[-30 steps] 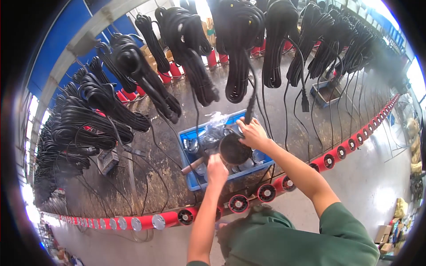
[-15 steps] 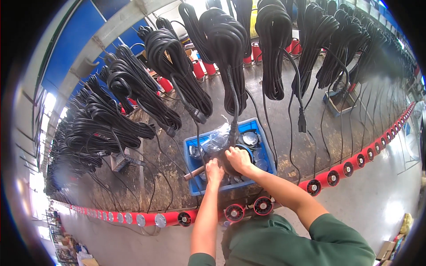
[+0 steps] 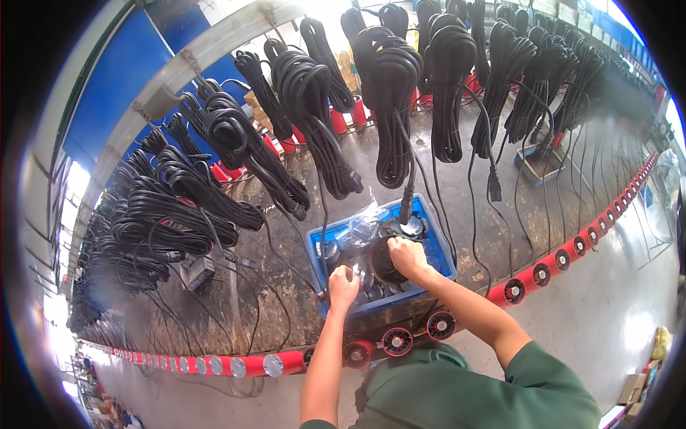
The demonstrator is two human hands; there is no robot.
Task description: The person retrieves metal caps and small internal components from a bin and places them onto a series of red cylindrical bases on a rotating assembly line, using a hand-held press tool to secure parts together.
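Over the front part of a blue plastic crate (image 3: 311,250), my right hand (image 3: 408,257) is closed on the edge of a dark round object (image 3: 385,263) whose kind I cannot make out. My left hand (image 3: 344,287) is closed in a fist, a little nearer and to the left, close to the crate's front left corner. What its fingers hold is hidden. Inside the crate lie several round silvery parts (image 3: 412,227) and a crumpled clear plastic bag (image 3: 361,227). A black cable plug (image 3: 406,207) hangs down just beyond my right hand.
Coiled black cables (image 3: 391,107) hang in a row from a metal rail above the worn table (image 3: 286,314). Along its near edge runs a curved line of red cylinders (image 3: 441,325). Small boxes (image 3: 539,166) stand on the right and left; loose cables trail across the table.
The dark round object shows more plainly between my hands. The brown rod-like piece beside my left hand has largely dropped from sight. The scene has shifted slightly rightward in the picture.
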